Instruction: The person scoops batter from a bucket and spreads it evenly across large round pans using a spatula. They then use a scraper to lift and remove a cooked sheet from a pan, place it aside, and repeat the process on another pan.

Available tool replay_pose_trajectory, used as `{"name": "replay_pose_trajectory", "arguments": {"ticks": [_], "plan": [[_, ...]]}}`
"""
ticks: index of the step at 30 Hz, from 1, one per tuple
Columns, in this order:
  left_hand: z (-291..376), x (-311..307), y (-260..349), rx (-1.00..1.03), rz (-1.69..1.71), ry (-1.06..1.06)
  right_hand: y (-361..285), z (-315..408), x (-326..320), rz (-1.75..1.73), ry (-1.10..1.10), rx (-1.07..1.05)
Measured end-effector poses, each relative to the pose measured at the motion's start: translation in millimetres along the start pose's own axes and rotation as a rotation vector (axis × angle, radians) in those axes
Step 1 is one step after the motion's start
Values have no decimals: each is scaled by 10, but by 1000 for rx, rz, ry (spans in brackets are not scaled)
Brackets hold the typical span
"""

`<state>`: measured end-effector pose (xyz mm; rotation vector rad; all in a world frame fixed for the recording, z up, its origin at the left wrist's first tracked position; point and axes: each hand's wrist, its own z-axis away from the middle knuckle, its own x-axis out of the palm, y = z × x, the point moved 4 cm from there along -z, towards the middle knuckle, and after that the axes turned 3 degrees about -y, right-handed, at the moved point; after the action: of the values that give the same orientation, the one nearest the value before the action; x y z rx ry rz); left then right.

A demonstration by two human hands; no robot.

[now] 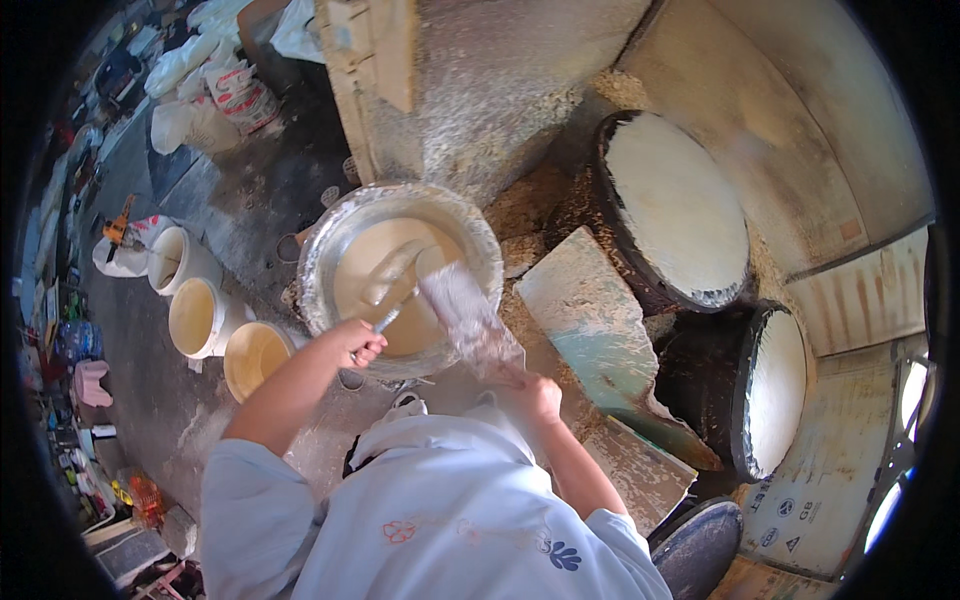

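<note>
My left hand (364, 343) grips the grey metal handle of a tool (388, 318) at the near side of a large round metal basin (491, 259). Pale beige liquid (375, 240) lies in the basin, and white residue crusts its rim. The tool's head reaches over the liquid; motion blur hides its exact shape. In my right hand (538, 396) is the lower end of a wide, flat paddle or scraper (472, 319), smeared with whitish material. Its far end slants over the basin's right rim, close to the left-hand tool.
White buckets (214, 319) stand left of the basin, beside an orange power tool (117, 227). Sacks (238, 94) lie farther back. Worn boards (592, 315) lean at right, near large dark-sided round objects with cream faces (679, 202). A dusty panel (480, 67) rises behind the basin.
</note>
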<state>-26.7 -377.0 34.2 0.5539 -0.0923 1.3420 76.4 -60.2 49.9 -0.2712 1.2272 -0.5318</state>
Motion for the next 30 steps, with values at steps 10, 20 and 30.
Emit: {"name": "replay_pose_trajectory", "arguments": {"ticks": [10,20,30], "plan": [[270,-304,-820,536,-1063,654,216,896,1,407,-158,316],[-189,-351,-405,520,-1174,747,155,1175,300,-243,306,625],[-247,-559,-665,284,-343,65,-40,1385,494,-358,435,601]]}}
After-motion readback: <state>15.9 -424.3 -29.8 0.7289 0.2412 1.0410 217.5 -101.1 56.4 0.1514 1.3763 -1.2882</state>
